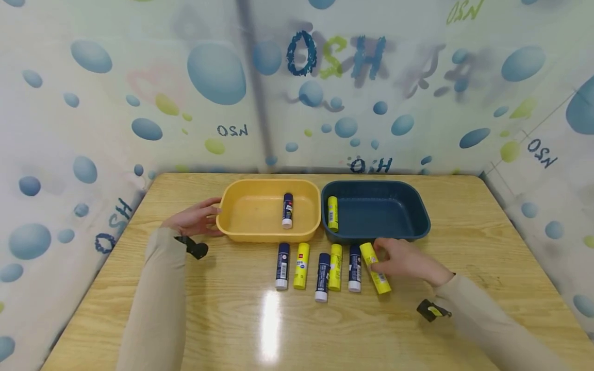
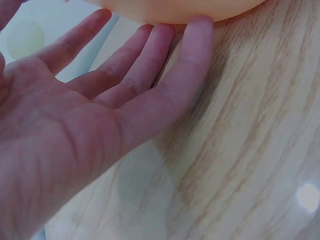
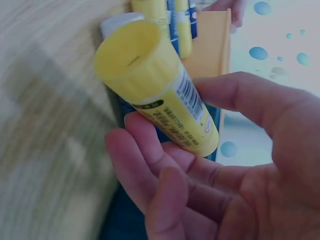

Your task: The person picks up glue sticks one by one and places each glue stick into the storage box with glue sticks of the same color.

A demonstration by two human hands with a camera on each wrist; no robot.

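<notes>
My right hand (image 1: 406,260) pinches a yellow glue stick (image 1: 375,268) between thumb and fingers, at the right end of a row of glue sticks. In the right wrist view, that stick's printed label and barcode face the camera, and its wide yellow end points away from the palm. Over on the left, my left hand (image 1: 197,217) touches the side of the yellow tub (image 1: 246,238) with extended, slightly bent fingertips (image 2: 199,30). One dark blue glue stick (image 1: 287,211) lies inside that tub. The dark blue tub (image 1: 394,238) beside it holds a yellow glue stick (image 1: 332,214) along its left wall.
In front of the tubs, the row includes a navy glue stick (image 1: 282,266), a yellow one (image 1: 301,266), another navy one (image 1: 322,277) and several more. They lie on a wooden table (image 1: 223,319), with a patterned curtain (image 1: 297,129) rising behind its back edge.
</notes>
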